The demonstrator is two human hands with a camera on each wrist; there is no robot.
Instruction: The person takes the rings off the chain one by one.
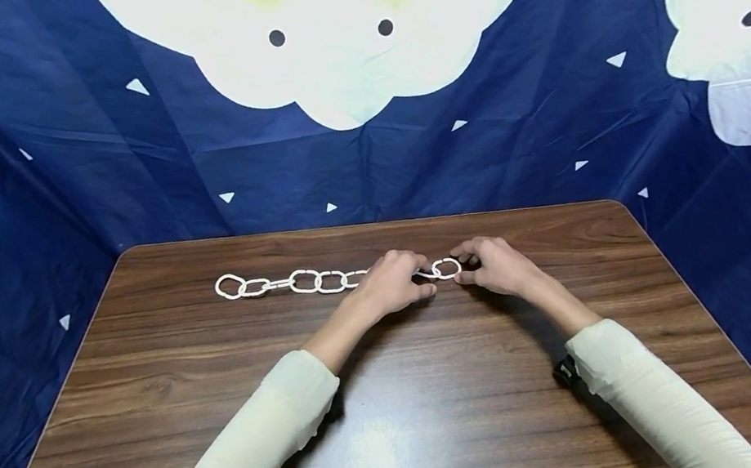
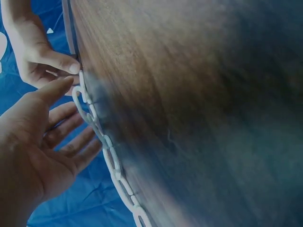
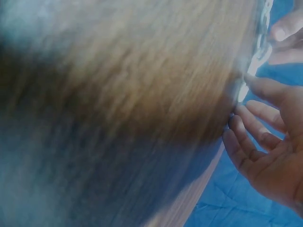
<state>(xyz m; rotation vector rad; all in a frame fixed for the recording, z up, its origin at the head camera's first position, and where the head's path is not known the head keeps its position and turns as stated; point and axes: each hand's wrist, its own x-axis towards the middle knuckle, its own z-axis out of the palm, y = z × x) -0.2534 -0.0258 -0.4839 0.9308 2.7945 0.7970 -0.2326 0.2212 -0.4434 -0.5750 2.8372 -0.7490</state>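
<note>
A white chain of oval links [image 1: 305,281] lies stretched from left to right along the far part of the wooden table. My left hand [image 1: 394,280] is over the chain near its right end and hides several links. In the left wrist view, the thumb and relaxed fingers of that hand [image 2: 42,146] are spread apart beside the links. My right hand [image 1: 496,267] holds the end link [image 1: 447,268] at its right side. In the right wrist view, the thumb and forefinger of this hand [image 3: 274,137] are on either side of the link.
The brown wooden table [image 1: 402,395] has rounded far corners. Behind it and at its sides hangs a dark blue cloth [image 1: 365,169] with white clouds and small triangles. A small black object [image 1: 565,373] sits at the right cuff.
</note>
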